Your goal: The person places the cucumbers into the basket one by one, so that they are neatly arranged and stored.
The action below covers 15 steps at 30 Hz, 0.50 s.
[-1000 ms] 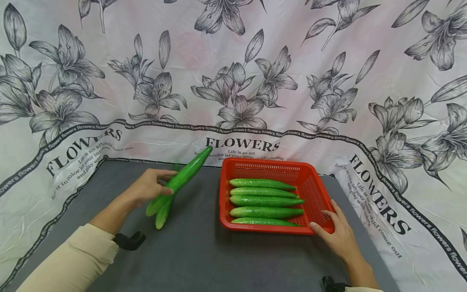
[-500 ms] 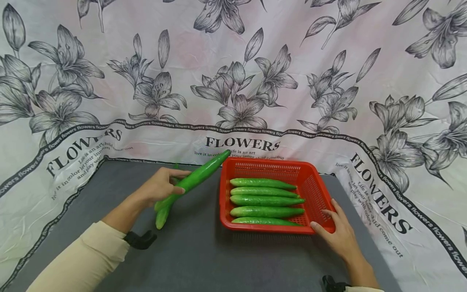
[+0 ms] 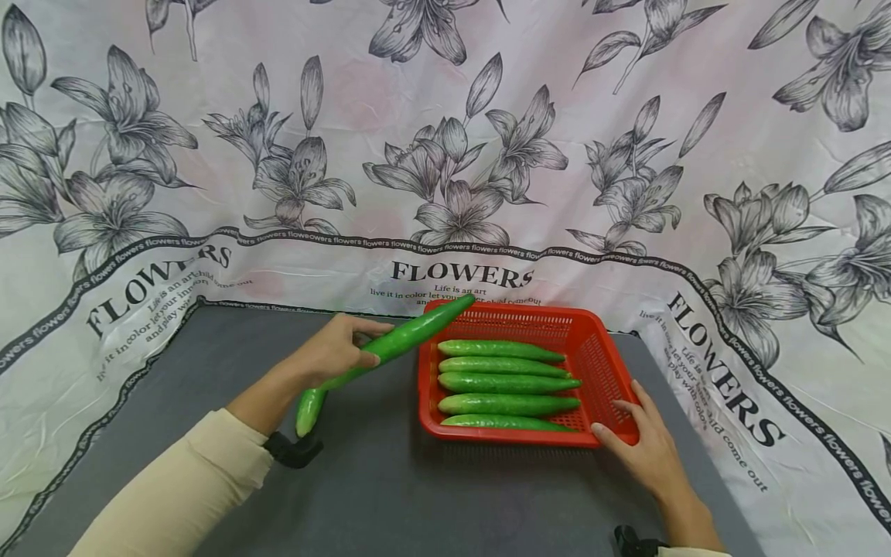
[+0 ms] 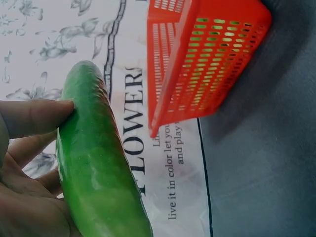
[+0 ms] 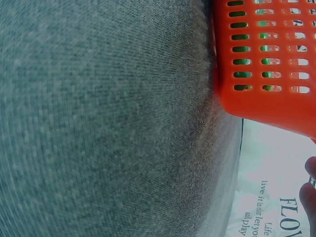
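My left hand (image 3: 330,352) holds a green cucumber (image 3: 425,326) between thumb and fingers. The cucumber slants up to the right, its far tip over the back left rim of a red plastic basket (image 3: 605,333). In the left wrist view, the thumb and fingers grip the cucumber (image 4: 101,163) from the side. Another cucumber (image 3: 308,414) lies on the table below the left hand, partly hidden. Several cucumbers (image 3: 508,383) lie side by side in the basket. At its front right corner my right hand (image 3: 643,441) grips the rim; the right wrist view shows only fingertips (image 5: 308,195).
A grey cloth-covered table (image 3: 459,495) bears the basket. Behind and around it hangs a white curtain (image 3: 459,255) with printed flowers and lettering. The basket has perforated walls, seen from outside in both wrist views.
My left hand has moved to the right with its cucumber, from above the other cucumber to the basket's left rim. The right hand and the basket have stayed in place.
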Tool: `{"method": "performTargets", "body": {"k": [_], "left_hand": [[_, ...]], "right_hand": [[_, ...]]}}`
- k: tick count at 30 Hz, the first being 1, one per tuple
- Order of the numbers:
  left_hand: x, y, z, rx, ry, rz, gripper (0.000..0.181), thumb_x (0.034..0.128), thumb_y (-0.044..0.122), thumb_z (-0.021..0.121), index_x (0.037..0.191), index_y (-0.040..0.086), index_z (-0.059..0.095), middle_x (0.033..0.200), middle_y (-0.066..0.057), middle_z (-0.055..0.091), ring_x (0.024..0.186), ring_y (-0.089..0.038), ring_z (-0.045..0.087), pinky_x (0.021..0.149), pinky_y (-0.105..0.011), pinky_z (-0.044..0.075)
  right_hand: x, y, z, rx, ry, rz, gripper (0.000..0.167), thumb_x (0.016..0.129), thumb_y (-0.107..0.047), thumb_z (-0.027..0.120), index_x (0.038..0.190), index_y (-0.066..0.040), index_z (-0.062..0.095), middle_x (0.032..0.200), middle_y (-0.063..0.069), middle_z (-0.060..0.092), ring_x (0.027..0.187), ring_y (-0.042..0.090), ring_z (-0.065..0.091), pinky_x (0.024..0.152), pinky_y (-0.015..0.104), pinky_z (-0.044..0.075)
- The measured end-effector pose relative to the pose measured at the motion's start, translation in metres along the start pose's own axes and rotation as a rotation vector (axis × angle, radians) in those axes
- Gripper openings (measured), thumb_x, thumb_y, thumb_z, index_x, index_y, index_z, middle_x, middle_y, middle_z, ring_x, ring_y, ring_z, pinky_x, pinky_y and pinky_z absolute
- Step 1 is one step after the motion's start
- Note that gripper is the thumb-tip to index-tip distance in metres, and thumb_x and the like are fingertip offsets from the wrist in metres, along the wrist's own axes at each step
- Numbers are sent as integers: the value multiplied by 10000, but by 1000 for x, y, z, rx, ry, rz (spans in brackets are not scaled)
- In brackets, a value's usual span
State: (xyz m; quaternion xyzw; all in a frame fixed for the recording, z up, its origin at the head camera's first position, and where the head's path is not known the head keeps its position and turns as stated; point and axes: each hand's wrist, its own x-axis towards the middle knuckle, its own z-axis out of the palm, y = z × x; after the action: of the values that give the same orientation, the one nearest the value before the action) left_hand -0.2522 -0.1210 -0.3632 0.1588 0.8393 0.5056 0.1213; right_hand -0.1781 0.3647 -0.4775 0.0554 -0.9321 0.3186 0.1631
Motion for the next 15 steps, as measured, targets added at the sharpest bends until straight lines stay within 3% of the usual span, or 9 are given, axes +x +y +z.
{"method": "performTargets", "body": {"k": [15], "left_hand": [[17,23,20,37,-7,22,544,788,-86,680,1310,49,610,1135,-124,622,856,-243,564,687,-315,491]], "right_hand": [[1,0,0,9,-16,12,555,840,-347,741,1213,33,581,1536,170,247,1299,454,312,906,620,329]]}}
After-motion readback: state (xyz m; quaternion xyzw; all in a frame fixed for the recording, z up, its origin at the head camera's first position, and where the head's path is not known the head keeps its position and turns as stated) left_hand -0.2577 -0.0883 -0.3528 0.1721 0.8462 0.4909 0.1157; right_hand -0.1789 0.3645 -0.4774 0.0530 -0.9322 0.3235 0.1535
